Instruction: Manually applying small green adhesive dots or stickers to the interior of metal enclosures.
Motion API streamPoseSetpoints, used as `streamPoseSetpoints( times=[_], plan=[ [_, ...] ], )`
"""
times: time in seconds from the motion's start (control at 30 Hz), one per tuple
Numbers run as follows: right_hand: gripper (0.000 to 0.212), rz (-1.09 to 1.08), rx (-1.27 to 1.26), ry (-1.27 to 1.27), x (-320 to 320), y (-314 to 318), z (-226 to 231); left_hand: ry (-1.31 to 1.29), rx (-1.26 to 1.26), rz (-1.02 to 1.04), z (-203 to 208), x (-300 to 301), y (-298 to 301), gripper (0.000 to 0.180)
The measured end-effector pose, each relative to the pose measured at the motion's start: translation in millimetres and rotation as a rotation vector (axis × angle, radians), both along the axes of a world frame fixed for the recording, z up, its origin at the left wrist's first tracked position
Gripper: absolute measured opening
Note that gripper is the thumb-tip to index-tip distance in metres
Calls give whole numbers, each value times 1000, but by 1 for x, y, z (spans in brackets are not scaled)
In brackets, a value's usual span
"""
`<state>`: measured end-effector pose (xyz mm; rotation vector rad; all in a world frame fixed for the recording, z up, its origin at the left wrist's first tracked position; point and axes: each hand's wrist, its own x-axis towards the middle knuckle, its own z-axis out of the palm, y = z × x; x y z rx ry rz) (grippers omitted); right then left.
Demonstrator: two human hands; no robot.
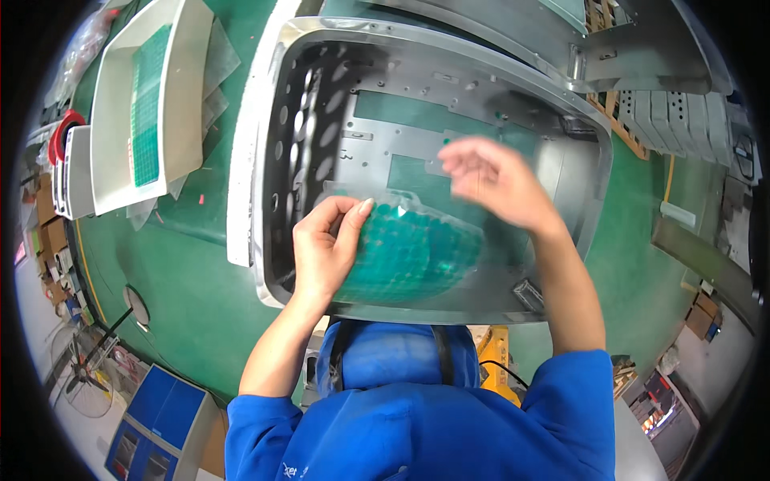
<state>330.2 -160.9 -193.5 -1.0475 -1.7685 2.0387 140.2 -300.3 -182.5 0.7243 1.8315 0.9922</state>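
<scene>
My left hand [325, 247] pinches the upper left edge of a clear, flexible sheet of round green stickers [417, 252] between thumb and fingers. The sheet bows over the near part of a large grey metal housing [595, 180], which has holes and cutouts in its floor and round openings along its left wall. Above the housing floor, to the right of the sheet, hovers my right hand [501, 180]. Its fingers are bent and smeared by motion, so whether they hold something small is unclear.
A white bin [184, 104] with a green dotted sheet [148, 104] inside stands at the left. Beside it sits a red tape roll [66, 135]. Metal panels [658, 60] crowd the upper right. A blue cabinet [168, 413] is at lower left, a fan [84, 377] beyond it.
</scene>
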Motion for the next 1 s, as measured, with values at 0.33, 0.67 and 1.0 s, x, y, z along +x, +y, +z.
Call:
streamPoseSetpoints(
  times=[0.33, 0.67, 1.0],
  plan=[
    [16, 43, 408, -125, 0, -47, 59, -218, 113, -41, 24, 0, -5, 24],
    [13, 112, 90, 61, 8, -56, 103, -46, 327, 43, 86, 21, -35, 17],
    [11, -49, 42, 191, 2, -110, 136, 131, 554, 9, 106, 11, -91, 11]
  ],
)
